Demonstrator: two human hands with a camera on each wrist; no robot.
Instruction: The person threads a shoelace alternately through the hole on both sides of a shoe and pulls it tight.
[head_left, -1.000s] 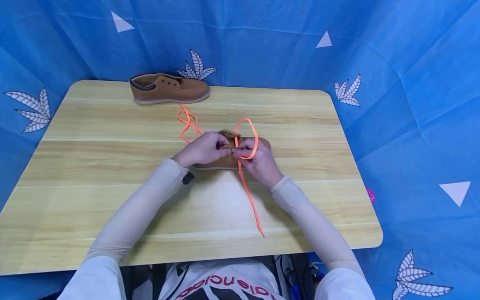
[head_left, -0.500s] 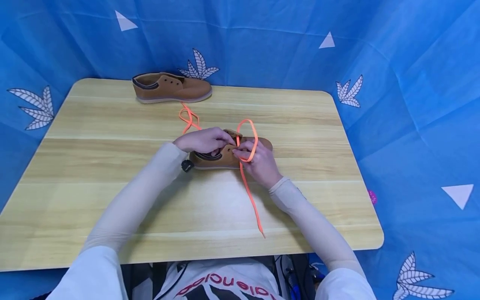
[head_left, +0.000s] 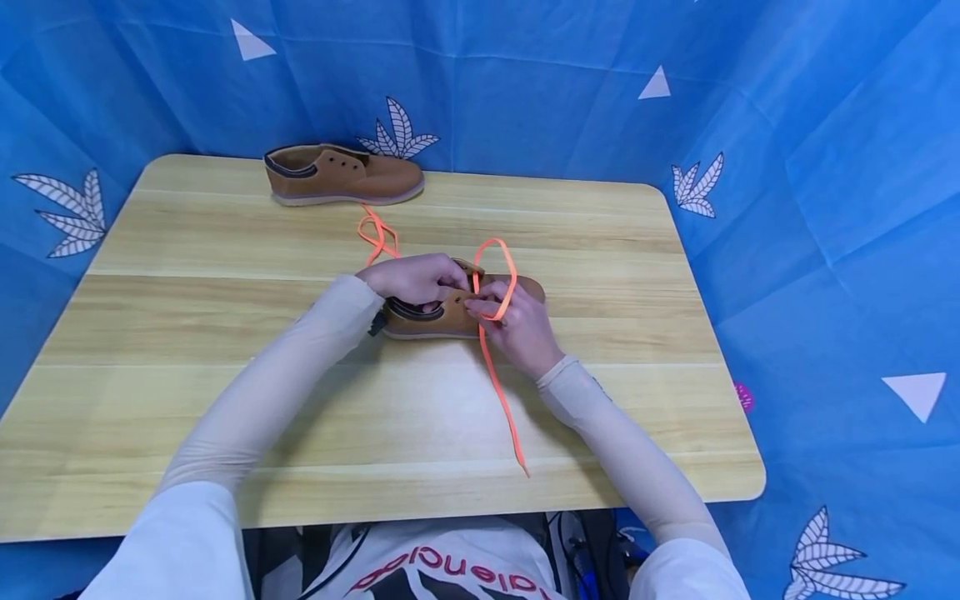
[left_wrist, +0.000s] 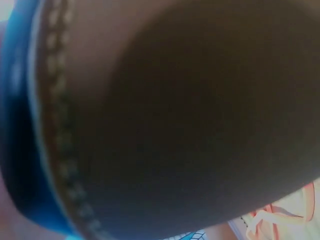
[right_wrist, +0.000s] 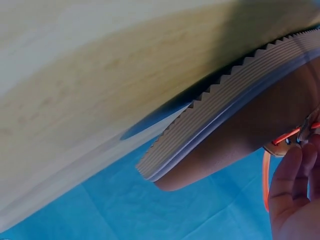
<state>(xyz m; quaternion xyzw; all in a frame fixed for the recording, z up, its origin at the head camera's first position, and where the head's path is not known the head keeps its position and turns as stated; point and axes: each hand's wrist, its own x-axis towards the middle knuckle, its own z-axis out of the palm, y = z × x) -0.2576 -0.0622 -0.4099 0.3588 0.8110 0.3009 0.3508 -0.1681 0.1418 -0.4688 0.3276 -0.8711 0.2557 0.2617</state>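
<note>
A brown shoe (head_left: 453, 320) lies mid-table, toe to the right, an orange shoelace (head_left: 513, 271) partly threaded in it. My left hand (head_left: 415, 277) reaches into its opening, fingers curled over the near eyelet flap; the fingertips are hidden, so I cannot tell what they hold. My right hand (head_left: 521, 327) pinches the shoelace close to that flap's eyelets. One loop stands over the right fingers and a tail runs toward me. In the right wrist view, the right fingertips (right_wrist: 291, 156) are right at the eyelets. The shoe's side (left_wrist: 190, 125) fills the left wrist view.
A second brown shoe (head_left: 375, 177), with bare eyelets, stands near the table's far left edge. Between the shoes lies a crossed length of orange lace (head_left: 378, 235). Blue patterned cloth (head_left: 540, 108) rises behind the wooden table (head_left: 225, 333).
My left hand has lifted from the near flap and moved left, its fingers dipping into the shoe's opening. My right hand and the lace loop have barely shifted.
</note>
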